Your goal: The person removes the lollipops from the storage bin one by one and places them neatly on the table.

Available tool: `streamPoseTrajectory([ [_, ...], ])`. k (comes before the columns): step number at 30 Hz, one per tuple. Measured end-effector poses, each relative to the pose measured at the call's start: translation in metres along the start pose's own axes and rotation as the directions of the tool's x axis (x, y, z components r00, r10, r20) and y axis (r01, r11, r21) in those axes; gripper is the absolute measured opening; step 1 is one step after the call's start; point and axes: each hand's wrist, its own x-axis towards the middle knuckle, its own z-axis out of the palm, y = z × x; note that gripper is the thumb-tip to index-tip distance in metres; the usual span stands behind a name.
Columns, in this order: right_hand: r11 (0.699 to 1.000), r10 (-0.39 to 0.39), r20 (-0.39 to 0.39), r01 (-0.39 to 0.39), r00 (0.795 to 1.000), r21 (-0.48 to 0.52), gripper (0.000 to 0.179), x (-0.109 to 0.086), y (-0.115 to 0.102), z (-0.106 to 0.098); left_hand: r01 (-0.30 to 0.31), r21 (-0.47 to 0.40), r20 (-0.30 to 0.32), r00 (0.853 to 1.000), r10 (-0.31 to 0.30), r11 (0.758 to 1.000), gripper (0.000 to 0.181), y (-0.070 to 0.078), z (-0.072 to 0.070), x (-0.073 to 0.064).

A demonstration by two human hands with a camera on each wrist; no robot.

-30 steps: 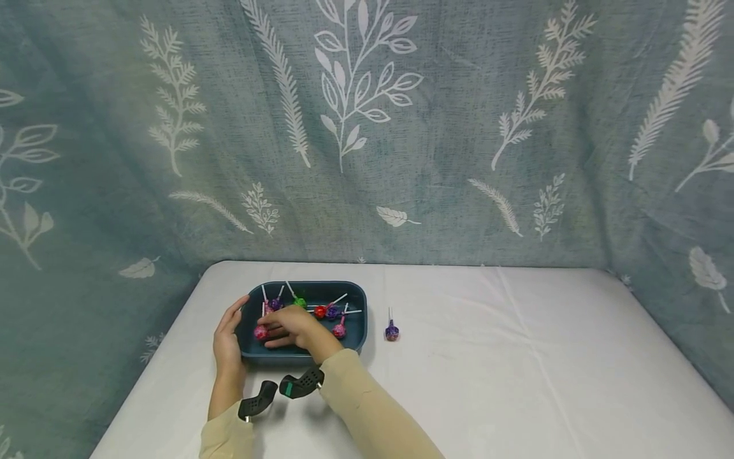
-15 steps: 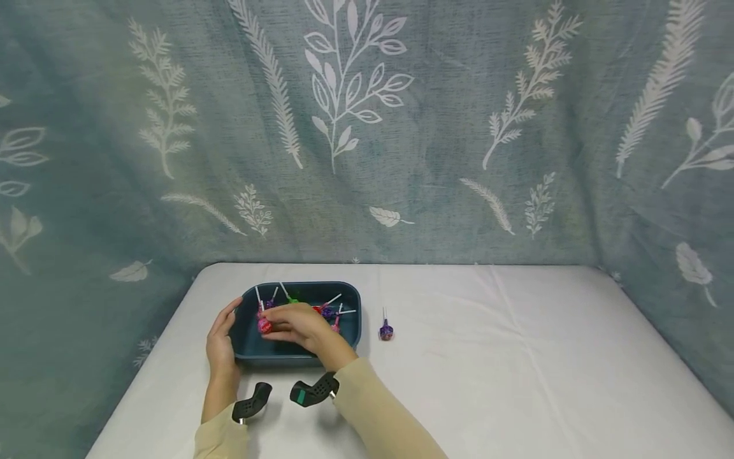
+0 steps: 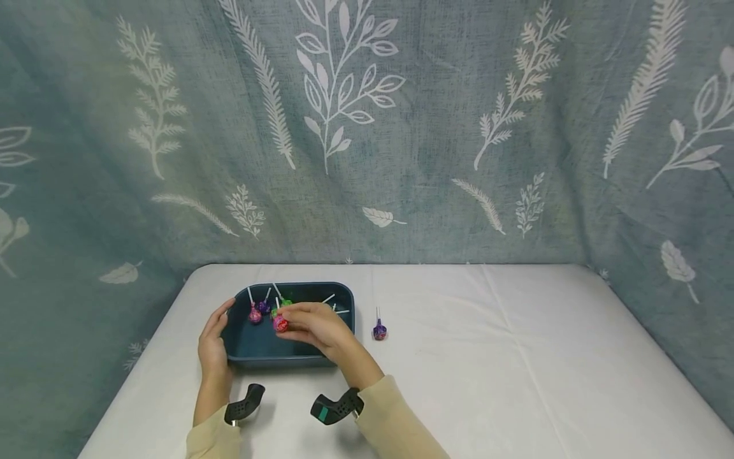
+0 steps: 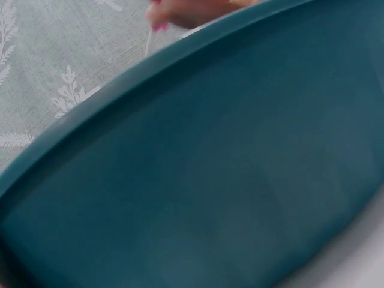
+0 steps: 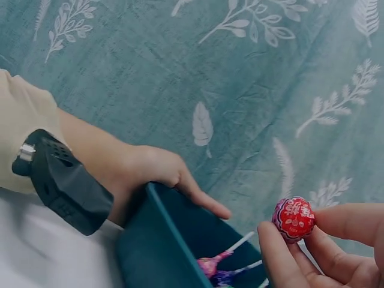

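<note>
In the head view a dark teal rectangular bin [image 3: 269, 347] stands on the white-covered table. My left hand [image 3: 213, 347] rests along its left side, fingers fairly straight against the outer wall near the rim. Above the bin my right hand [image 3: 318, 328] pinches a pink-red lollipop [image 3: 280, 324] by its wrapped candy end, the stick pointing up. The right wrist view shows the candy [image 5: 294, 219] in a red and purple wrapper between thumb and fingers. Inside the bin lie a pink lollipop [image 3: 255, 314], a purple lollipop [image 3: 264, 306] and a green lollipop [image 3: 287, 302]. My right hand covers others there.
A single purple lollipop [image 3: 380, 331] lies on the white cloth [image 3: 487, 370] right of the bin. Behind the table hangs a blue-green curtain [image 3: 424, 191] with white leaf prints. Each wrist wears a black camera mount [image 3: 337, 407]. In the left wrist view the bin's wall [image 4: 198, 162] fills most of the picture.
My right hand has taken hold of the pink-red lollipop at the bin's left, lifted it and moved it rightward. The left hand stays at the bin. The head view has shifted slightly.
</note>
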Motion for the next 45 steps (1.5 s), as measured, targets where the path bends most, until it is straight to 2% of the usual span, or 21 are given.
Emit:
streamPoseTrajectory([
  [8,0.993,-0.030,-0.072,0.022,0.997,-0.112,0.026,-0.023,-0.012,-0.010,-0.014,0.007,0.004,1.000,0.014,1.000,0.043,-0.001,0.000,0.001],
  [14,0.982,-0.079,-0.112,0.058,0.991,-0.178,0.032,-0.040,-0.016,-0.026,-0.016,0.021,0.005,1.000,0.016,1.000,0.043,-0.004,0.001,-0.001],
  [19,0.981,-0.081,-0.165,0.049,0.983,-0.187,0.031,-0.052,-0.017,-0.038,0.007,0.042,0.003,1.000,-0.007,0.999,0.043,-0.006,0.001,-0.006],
  [24,0.976,-0.105,-0.183,0.066,0.978,-0.207,0.031,-0.058,-0.028,-0.048,0.013,0.047,0.000,1.000,-0.013,0.999,0.042,-0.003,0.000,-0.004],
  [33,0.978,-0.155,-0.302,0.104,0.941,-0.180,0.029,-0.067,-0.044,-0.073,0.010,0.046,-0.006,1.000,-0.010,0.999,0.044,0.000,-0.004,0.001],
  [38,0.972,-0.186,-0.350,0.119,0.918,-0.204,0.028,-0.070,-0.047,-0.086,-0.003,0.048,-0.002,1.000,0.003,0.999,0.043,0.000,-0.003,-0.001],
  [45,0.965,-0.186,-0.402,0.089,0.897,-0.247,0.027,-0.073,-0.047,-0.104,0.009,0.051,-0.015,1.000,-0.009,0.999,0.042,0.000,-0.002,-0.002],
])
